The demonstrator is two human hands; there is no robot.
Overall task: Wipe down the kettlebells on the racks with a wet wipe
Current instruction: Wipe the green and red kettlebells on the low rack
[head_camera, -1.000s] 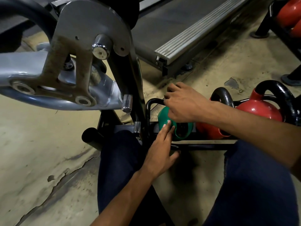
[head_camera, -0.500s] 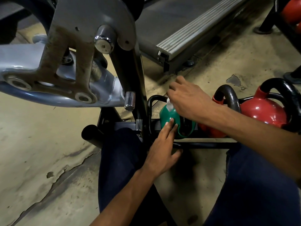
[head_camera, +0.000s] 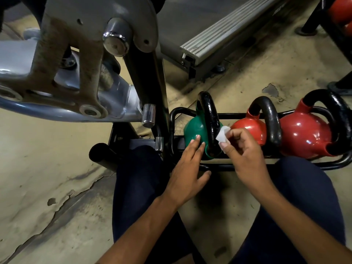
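A green kettlebell (head_camera: 194,128) with a black handle sits at the left end of a low black rack (head_camera: 232,116). To its right stand a small red kettlebell (head_camera: 249,128) and a larger red kettlebell (head_camera: 304,134), both with black handles. My left hand (head_camera: 187,168) lies with straight fingers, the fingertips touching the green bell's near side. My right hand (head_camera: 243,155) pinches a small white wet wipe (head_camera: 222,135) against the right side of the green bell's handle.
A grey machine arm (head_camera: 76,79) with a black upright looms at the left, close to the rack. A treadmill (head_camera: 219,39) lies behind. More red kettlebells (head_camera: 341,10) sit on a rack at top right. My knees in dark trousers flank the cracked floor.
My right hand has come off the top of the green kettlebell and pulled back toward me, so the handle and the wipe now show. The left hand has stayed on the bell.
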